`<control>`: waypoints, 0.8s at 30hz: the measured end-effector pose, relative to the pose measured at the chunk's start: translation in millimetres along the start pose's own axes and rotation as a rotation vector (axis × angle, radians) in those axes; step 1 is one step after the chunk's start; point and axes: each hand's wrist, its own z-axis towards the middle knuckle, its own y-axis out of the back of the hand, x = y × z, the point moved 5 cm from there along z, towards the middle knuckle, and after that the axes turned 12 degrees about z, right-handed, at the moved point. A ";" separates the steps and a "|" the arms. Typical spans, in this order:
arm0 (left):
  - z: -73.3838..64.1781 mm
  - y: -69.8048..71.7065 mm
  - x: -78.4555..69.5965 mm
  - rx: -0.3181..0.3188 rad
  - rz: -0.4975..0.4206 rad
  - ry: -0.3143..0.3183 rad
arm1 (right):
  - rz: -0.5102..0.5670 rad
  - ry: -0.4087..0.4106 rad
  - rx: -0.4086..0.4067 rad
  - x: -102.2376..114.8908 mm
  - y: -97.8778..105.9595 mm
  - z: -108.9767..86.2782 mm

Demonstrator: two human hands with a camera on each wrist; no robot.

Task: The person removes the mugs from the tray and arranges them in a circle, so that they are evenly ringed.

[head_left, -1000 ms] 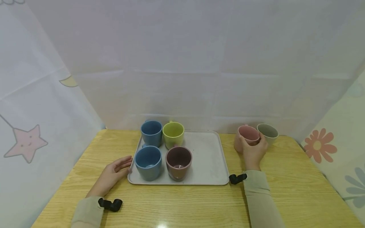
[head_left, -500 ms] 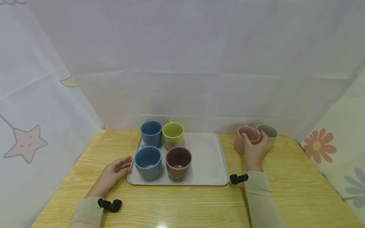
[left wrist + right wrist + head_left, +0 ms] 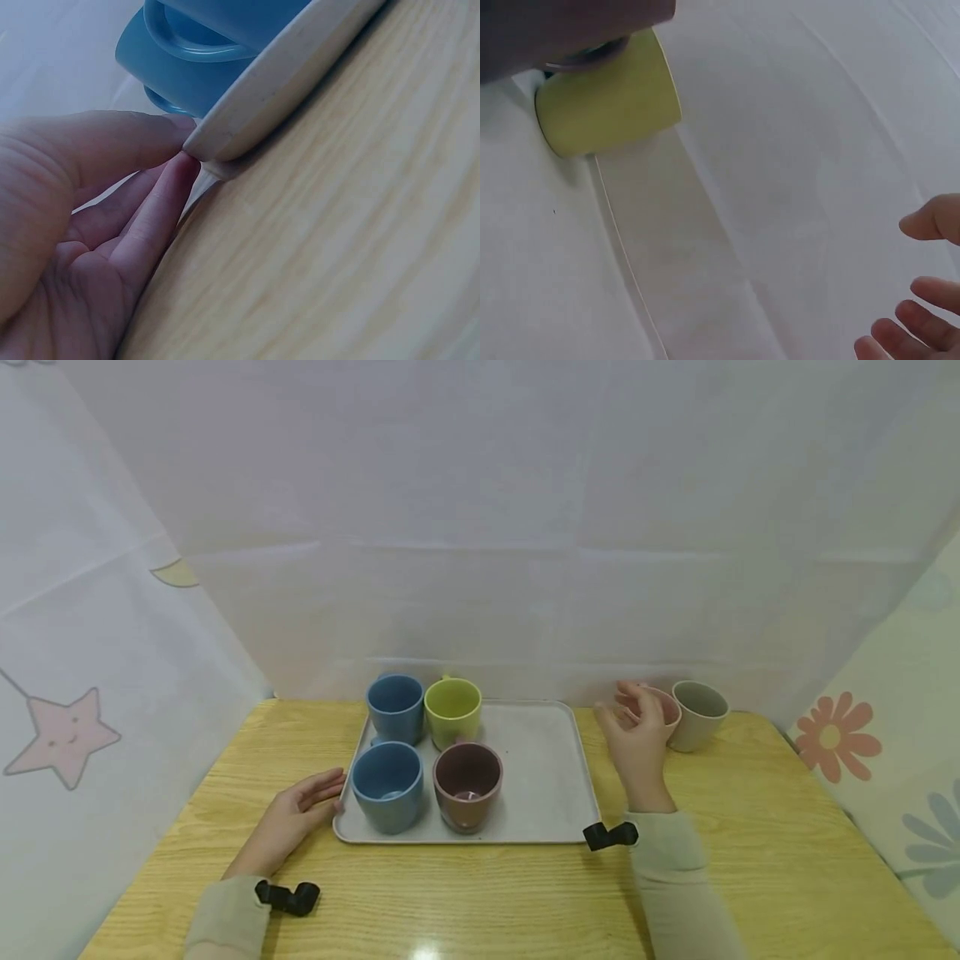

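Note:
My left hand (image 3: pixel 288 818) lies at the left edge of a pale tray (image 3: pixel 551 777), with thumb and fingertips pinching its rim, as the left wrist view shows close up. The tray carries two blue mugs (image 3: pixel 388 787), a lime-green mug (image 3: pixel 453 714) and a plum-coloured mug (image 3: pixel 467 787), all upright. My right hand (image 3: pixel 637 747) hovers in front of a pink mug (image 3: pixel 666 708), partly hiding it, thumb and fingers spread with nothing between them. Close behind it to the right stands a grey-green mug (image 3: pixel 699 718). In the right wrist view the fingers (image 3: pixel 922 330) are apart.
The wooden table (image 3: pixel 465 902) ends at the back against a hanging white sheet (image 3: pixel 480 568). Patterned cloths hang at both sides. Black wrist cameras (image 3: pixel 288 897) stick out from both sleeves.
My right hand has let go of the pink mug and moved left and up, off its rim. The mugs have stayed standing where they were. My left hand has kept still at the tray.

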 end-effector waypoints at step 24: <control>-0.6 0.2 -2.4 0.001 -0.006 -0.013 | 0.165 -0.153 0.811 -9.6 -93.0 -62.1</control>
